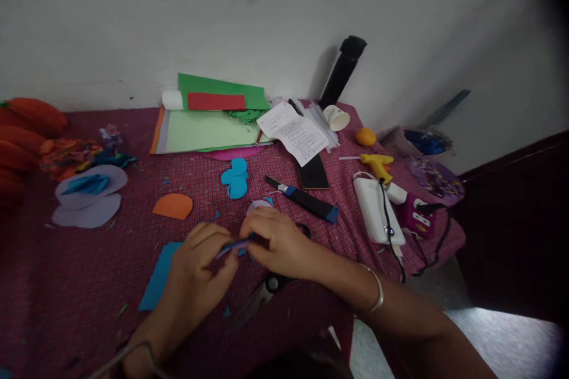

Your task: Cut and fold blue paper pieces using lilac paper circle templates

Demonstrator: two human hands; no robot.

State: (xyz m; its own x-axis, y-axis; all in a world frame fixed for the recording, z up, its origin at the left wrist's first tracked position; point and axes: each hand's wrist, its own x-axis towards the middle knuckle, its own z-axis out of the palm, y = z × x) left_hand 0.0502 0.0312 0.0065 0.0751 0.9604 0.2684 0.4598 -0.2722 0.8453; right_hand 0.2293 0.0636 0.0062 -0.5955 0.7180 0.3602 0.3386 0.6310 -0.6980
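Observation:
Near the front of the table, my left hand (195,275) and my right hand (284,243) pinch a small blue and lilac craft piece (235,245) between them. The piece looks thin and edge-on; fingers hide its ends. Beneath my right hand lie large scissors (265,290), blades pointing to the lower left, handles partly covered. A blue sheet (157,281) is partly hidden by my left hand. Just beyond my right hand shows a lilac rounded piece (258,205). Farther off are a blue lobed cutout (236,177) and an orange half-round piece (174,206).
A utility knife (309,202) lies right of centre, blade out. Behind it are a phone (314,173) and a written note (296,133). A yellow glue gun (377,164), its cord, and a white power bank-like box (376,210) sit right. Lilac petals (89,213) lie left.

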